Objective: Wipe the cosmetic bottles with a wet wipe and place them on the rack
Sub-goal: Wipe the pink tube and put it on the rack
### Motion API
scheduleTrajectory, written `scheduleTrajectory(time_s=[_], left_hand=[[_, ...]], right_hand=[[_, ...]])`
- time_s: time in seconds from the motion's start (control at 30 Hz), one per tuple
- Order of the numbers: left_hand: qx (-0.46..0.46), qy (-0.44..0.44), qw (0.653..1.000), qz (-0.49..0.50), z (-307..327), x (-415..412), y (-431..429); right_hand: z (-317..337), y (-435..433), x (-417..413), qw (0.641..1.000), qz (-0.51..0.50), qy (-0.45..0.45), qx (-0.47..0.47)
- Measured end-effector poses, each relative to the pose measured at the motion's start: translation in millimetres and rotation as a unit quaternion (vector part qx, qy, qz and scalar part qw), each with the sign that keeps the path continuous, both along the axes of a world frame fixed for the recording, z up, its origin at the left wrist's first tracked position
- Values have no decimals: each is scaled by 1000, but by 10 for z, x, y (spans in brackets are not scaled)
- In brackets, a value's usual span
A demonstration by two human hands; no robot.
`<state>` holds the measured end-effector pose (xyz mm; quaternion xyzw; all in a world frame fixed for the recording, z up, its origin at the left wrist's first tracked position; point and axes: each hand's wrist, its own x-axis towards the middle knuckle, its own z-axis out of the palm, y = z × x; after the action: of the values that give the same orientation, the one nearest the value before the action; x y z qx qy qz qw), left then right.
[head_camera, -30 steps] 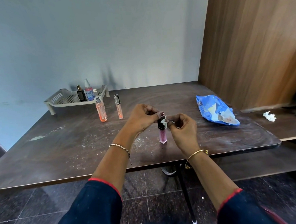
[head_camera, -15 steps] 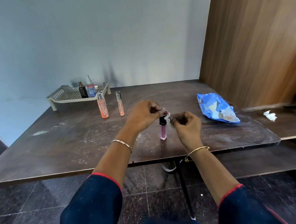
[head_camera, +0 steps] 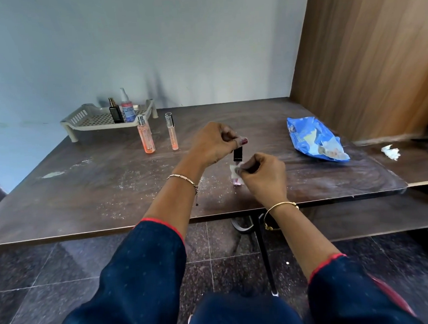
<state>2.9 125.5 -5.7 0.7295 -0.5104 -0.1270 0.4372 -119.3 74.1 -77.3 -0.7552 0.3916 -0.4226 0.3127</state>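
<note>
A slim pink bottle with a black cap (head_camera: pixel 237 154) stands upright on the brown table (head_camera: pixel 109 193). My left hand (head_camera: pixel 213 143) pinches the top of its cap. My right hand (head_camera: pixel 262 175) holds a small white wet wipe (head_camera: pixel 234 169) wrapped against the bottle's lower pink part, which is mostly hidden. At the back left a beige rack (head_camera: pixel 92 118) carries a black bottle (head_camera: pixel 115 112) and a clear pump bottle with a blue label (head_camera: pixel 127 109). In front of the rack stand an orange spray bottle (head_camera: pixel 145 136) and a thin orange tube (head_camera: pixel 172 131).
A blue wet wipe pack (head_camera: pixel 315 139) lies on the table at the right. A crumpled white wipe (head_camera: pixel 390 151) sits on the lower side surface beside a wooden panel (head_camera: pixel 376 51). The table's near edge runs just below my wrists.
My right hand slid the wipe down from the black cap to the bottle's pink lower part. My left hand stayed on the cap.
</note>
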Motion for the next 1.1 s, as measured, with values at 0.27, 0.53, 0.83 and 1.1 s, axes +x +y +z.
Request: scheduleTrajectory(time_s=[0.27, 0.53, 0.83, 1.1], left_hand=[[-7, 56, 998, -15, -17, -5, -36], [4, 52, 999, 1, 6, 7, -94], [28, 49, 998, 18, 40, 11, -144], [63, 1, 995, 76, 133, -133, -173]], right_hand=[[-11, 20, -20, 997, -3, 76, -3], [81, 50, 65, 998, -16, -56, -21], [-73, -27, -9, 993, 21, 111, -35], [22, -19, 17, 999, -2, -49, 3]])
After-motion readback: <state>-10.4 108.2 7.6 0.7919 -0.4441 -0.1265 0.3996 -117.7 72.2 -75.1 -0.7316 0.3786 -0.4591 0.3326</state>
